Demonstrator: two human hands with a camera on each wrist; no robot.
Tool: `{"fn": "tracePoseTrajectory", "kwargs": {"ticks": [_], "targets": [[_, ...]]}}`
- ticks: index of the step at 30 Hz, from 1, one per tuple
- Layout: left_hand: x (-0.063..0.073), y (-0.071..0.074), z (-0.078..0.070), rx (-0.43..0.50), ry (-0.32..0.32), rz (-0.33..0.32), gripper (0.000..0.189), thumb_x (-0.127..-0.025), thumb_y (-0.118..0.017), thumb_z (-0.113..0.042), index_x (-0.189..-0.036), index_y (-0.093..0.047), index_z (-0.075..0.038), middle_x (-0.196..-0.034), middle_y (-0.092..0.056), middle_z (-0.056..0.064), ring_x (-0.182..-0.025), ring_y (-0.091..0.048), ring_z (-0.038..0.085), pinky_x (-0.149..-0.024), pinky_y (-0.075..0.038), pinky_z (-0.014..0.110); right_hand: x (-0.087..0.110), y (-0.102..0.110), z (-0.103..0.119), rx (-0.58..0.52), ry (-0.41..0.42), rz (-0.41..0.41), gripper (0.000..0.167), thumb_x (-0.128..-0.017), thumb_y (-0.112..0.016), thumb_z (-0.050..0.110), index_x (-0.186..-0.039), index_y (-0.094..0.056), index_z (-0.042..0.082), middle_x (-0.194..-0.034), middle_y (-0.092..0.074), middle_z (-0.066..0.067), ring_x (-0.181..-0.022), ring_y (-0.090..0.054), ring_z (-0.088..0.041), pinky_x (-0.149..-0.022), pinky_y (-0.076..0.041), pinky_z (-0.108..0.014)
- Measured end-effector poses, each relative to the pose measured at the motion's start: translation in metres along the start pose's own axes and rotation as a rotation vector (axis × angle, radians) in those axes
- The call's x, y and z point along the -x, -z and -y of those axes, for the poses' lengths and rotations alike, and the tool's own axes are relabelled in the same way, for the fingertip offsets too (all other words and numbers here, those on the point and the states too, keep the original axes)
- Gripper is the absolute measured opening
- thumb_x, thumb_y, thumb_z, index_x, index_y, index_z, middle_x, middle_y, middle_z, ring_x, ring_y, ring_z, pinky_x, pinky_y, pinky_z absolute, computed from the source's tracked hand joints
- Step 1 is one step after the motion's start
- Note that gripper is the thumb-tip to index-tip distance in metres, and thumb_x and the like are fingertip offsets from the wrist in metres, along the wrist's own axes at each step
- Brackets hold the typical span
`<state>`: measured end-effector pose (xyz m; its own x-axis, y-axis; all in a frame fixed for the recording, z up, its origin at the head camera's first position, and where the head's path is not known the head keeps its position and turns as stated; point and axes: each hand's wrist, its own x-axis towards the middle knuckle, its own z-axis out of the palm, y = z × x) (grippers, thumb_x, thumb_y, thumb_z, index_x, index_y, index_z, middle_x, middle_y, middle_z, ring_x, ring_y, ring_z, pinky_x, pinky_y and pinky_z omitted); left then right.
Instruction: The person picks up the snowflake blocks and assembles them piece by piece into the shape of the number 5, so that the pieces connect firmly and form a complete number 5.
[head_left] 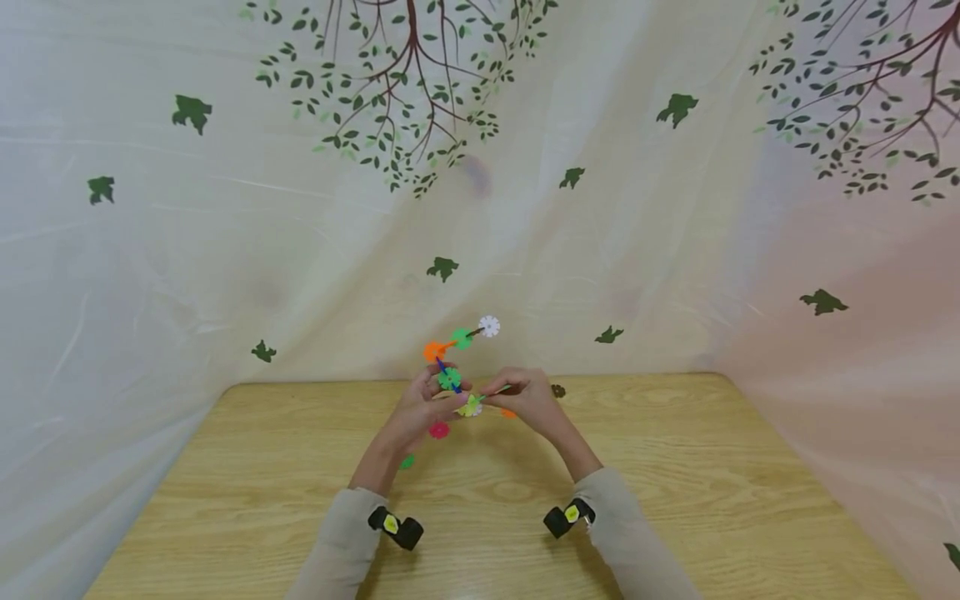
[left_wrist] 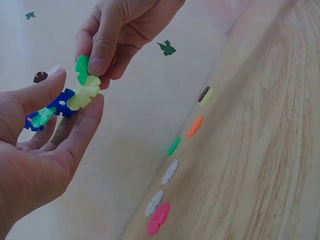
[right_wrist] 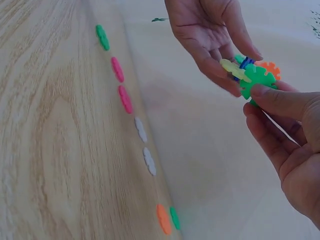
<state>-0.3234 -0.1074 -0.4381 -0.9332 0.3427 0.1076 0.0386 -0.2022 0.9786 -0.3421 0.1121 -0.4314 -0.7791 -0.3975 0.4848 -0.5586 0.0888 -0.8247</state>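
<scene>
My left hand (head_left: 412, 414) grips a chain of flower-shaped plastic interlocking discs above the table. The chain curves up and away from it through a green disc (head_left: 450, 378), an orange disc (head_left: 433, 352) and another green one to a white disc (head_left: 489, 326) at the far end. Blue discs (left_wrist: 64, 102) sit between the left thumb and fingers. At the near end, a pale yellow disc (left_wrist: 85, 93) rests by the left fingertips. My right hand (head_left: 531, 402) pinches a green disc (right_wrist: 256, 82) between thumb and fingers, its edge against the yellow disc.
Loose discs lie in a row near the table's back edge: green (head_left: 407, 461), pink (head_left: 439, 430), white (right_wrist: 140, 129), orange (head_left: 508, 413) and brown (head_left: 558, 390). Behind the wooden table (head_left: 480, 533) hangs a pale cloth (head_left: 345, 275) printed with branches and leaves.
</scene>
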Motion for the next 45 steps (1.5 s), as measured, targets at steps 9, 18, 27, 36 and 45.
{"fn": "tracePoseTrajectory", "kwargs": {"ticks": [9,18,27,36,45], "targets": [[-0.001,-0.004,0.001,-0.007,0.016,-0.104,0.044,-0.094,-0.069,-0.002,-0.134,-0.051,0.001,-0.123,-0.068,0.014,-0.099,-0.070,0.015,-0.089,-0.060,0.038,-0.002,0.005,0.002,0.066,-0.130,0.040,0.012,-0.086,-0.079,0.000,-0.098,-0.078,-0.002,-0.098,-0.075,-0.022,-0.086,-0.071,-0.015,-0.076,-0.061,-0.026],[0.000,-0.002,0.002,-0.036,0.031,-0.149,0.035,-0.095,-0.069,-0.003,-0.128,-0.058,0.004,-0.124,-0.068,0.014,-0.100,-0.070,0.014,-0.091,-0.060,0.039,-0.007,0.018,0.006,0.118,-0.220,0.193,0.020,-0.089,-0.076,0.002,-0.109,-0.076,-0.003,-0.107,-0.075,-0.023,-0.091,-0.074,-0.019,-0.078,-0.061,-0.028],[0.003,0.002,0.001,-0.036,0.040,-0.148,0.039,-0.096,-0.069,-0.005,-0.132,-0.055,0.002,-0.127,-0.069,0.017,-0.100,-0.069,0.014,-0.088,-0.059,0.033,-0.020,0.036,0.002,0.286,-0.243,0.328,0.024,-0.090,-0.076,0.005,-0.111,-0.073,-0.006,-0.108,-0.076,-0.018,-0.098,-0.073,-0.024,-0.085,-0.060,-0.029],[0.002,0.005,0.002,-0.026,0.038,-0.147,0.031,-0.096,-0.069,-0.007,-0.127,-0.061,-0.006,-0.127,-0.070,0.017,-0.100,-0.069,0.012,-0.085,-0.059,0.031,-0.023,0.049,-0.022,0.384,-0.294,0.422,0.020,-0.087,-0.074,-0.004,-0.106,-0.071,-0.010,-0.101,-0.075,-0.021,-0.089,-0.069,-0.020,-0.079,-0.058,-0.026],[0.005,0.005,0.001,-0.033,0.031,-0.139,0.035,-0.098,-0.068,-0.008,-0.131,-0.058,-0.002,-0.113,-0.073,0.001,-0.105,-0.068,0.015,-0.090,-0.059,0.034,-0.017,0.048,-0.050,0.420,-0.340,0.394,0.024,-0.079,-0.080,-0.005,-0.102,-0.073,-0.008,-0.096,-0.074,-0.020,-0.082,-0.064,-0.015,-0.075,-0.055,-0.023]]}}
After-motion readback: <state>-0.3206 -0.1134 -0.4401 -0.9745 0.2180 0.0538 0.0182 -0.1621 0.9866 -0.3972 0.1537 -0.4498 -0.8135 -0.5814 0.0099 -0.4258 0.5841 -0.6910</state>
